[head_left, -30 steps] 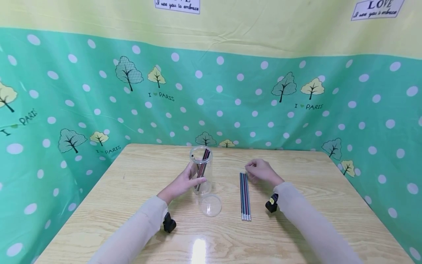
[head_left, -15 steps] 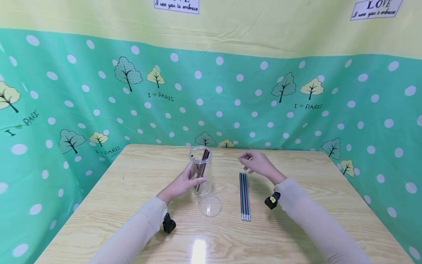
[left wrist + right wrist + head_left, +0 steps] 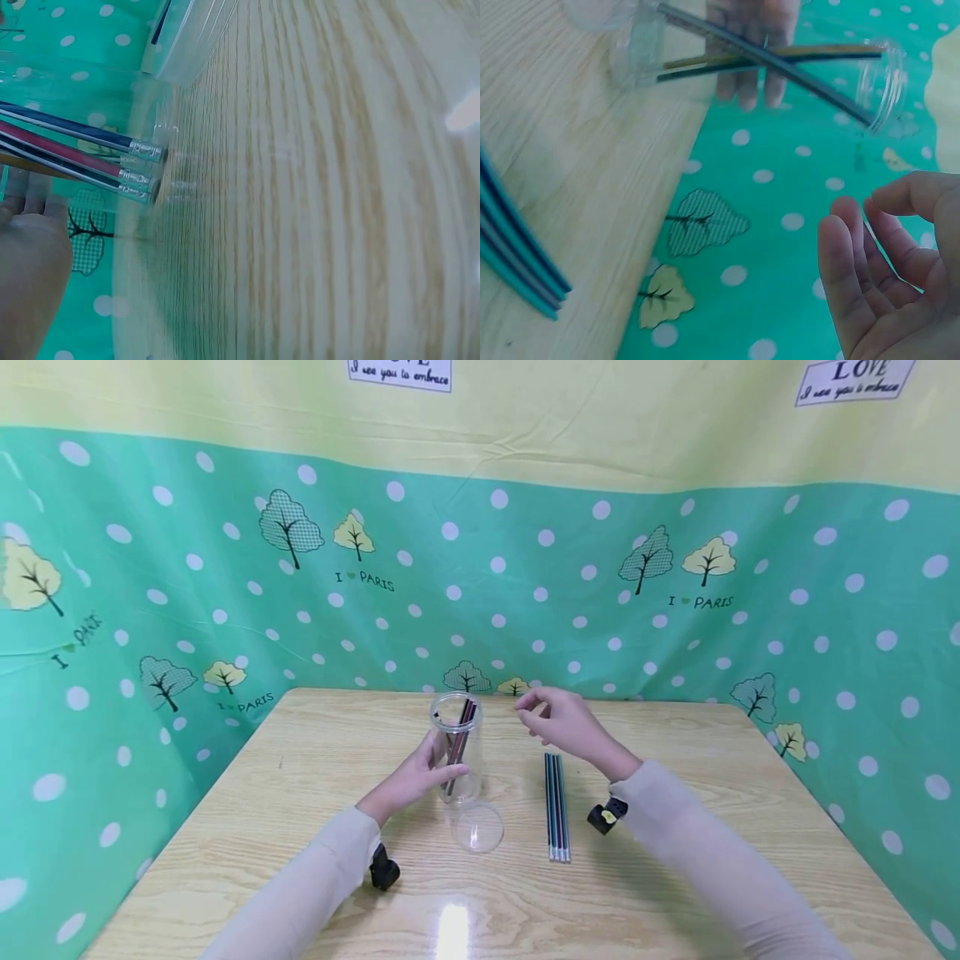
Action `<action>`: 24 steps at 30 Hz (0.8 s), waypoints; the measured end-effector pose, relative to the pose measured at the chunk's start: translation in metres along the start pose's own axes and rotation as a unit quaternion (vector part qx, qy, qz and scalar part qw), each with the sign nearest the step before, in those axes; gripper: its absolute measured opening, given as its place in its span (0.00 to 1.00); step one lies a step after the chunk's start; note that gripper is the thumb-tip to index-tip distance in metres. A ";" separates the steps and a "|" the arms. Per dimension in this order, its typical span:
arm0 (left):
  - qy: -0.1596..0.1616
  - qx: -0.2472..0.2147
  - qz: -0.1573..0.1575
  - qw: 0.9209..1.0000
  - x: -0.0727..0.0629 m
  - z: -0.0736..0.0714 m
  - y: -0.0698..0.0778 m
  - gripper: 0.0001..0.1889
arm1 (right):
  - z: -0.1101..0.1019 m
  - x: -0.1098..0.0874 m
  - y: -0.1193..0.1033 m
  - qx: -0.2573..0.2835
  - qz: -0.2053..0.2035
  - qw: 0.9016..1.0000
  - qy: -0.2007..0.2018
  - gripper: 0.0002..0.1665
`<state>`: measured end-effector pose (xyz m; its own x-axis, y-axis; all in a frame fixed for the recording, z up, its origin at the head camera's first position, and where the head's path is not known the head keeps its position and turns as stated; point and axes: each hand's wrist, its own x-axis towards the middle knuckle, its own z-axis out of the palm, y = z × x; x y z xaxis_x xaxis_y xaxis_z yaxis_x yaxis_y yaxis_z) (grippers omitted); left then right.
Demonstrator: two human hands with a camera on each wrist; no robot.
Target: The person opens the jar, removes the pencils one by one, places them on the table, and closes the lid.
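Observation:
My left hand [image 3: 408, 782] grips the lower side of a clear plastic jar [image 3: 472, 783], its fingers behind the wall and its thumb across the front. Several dark and reddish pencils [image 3: 459, 743] lean inside the jar; the left wrist view shows the metal ferrules [image 3: 146, 151] at their lower ends. To the right of the jar, my right hand [image 3: 566, 724] is raised above the table, fingers loosely bent and thumb near the index finger. Nothing shows between its fingers in the right wrist view. Below it lies a row of pencils [image 3: 557, 807], side by side.
A round clear lid [image 3: 479, 827] lies flat just in front of the jar. All of this is on a light wooden table [image 3: 315, 752], with a green and yellow printed curtain [image 3: 420, 585] behind and at both sides.
My right hand has lifted from beside the far ends of the pencil row and moved left and away, closer to the jar. The left hand and the jar stay put.

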<state>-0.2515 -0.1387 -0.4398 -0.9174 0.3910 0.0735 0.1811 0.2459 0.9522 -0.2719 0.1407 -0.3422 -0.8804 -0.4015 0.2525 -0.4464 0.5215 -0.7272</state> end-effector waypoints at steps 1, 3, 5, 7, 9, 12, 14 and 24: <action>0.000 0.000 0.001 1.000 0.000 0.000 0.000 0.47 | 0.001 0.000 -0.003 -0.001 -0.010 1.000 0.003 0.07; -0.001 -0.002 0.001 1.000 0.000 0.000 0.000 0.48 | 0.005 0.001 -0.009 -0.008 -0.031 0.999 0.009 0.07; -0.004 -0.005 0.002 1.000 0.000 0.000 0.000 0.48 | 0.009 0.001 -0.014 -0.018 -0.048 0.999 0.017 0.08; -0.006 -0.007 0.003 1.000 0.000 0.000 0.000 0.48 | 0.012 0.001 -0.019 -0.025 -0.068 0.997 0.023 0.11; -0.008 -0.009 0.002 1.000 0.000 0.000 0.001 0.48 | 0.015 0.001 -0.024 -0.030 -0.086 0.995 0.026 0.13; -0.010 -0.013 0.006 1.000 0.001 0.000 0.001 0.47 | 0.020 0.003 -0.029 -0.030 -0.111 0.993 0.025 0.15; -0.013 -0.017 0.012 1.000 0.001 0.000 0.001 0.46 | 0.024 0.004 -0.033 -0.031 -0.118 0.992 0.021 0.15; -0.016 -0.025 0.034 0.999 0.001 -0.001 -0.001 0.44 | 0.038 0.009 -0.042 -0.054 -0.135 0.989 0.031 0.15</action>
<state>-0.2535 -0.1395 -0.4406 -0.8914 0.4344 0.1294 0.2240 0.1740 0.9589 -0.2548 0.0869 -0.3335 -0.7334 -0.4916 0.4696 -0.6782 0.4811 -0.5556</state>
